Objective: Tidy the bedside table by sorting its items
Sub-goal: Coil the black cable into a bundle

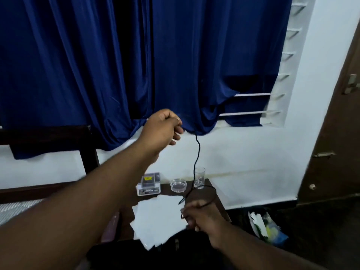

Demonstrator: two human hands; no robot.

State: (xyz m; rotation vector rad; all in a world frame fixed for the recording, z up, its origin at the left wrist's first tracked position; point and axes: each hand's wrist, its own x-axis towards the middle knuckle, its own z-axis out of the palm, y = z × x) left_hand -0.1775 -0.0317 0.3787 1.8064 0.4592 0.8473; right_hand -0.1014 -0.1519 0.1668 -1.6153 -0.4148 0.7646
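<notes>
The black cable (197, 152) hangs between my hands: left hand (161, 129) pinches it mid-frame, right hand (200, 215) grips its loop below.

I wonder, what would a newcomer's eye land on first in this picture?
Most likely the deep blue curtain filling the upper half, with the person's left grip raised before it, pinching a black cable. The cable hangs down to the right grip, which holds its lower part above the dark bedside table. White papers lie spread on that table.
</notes>
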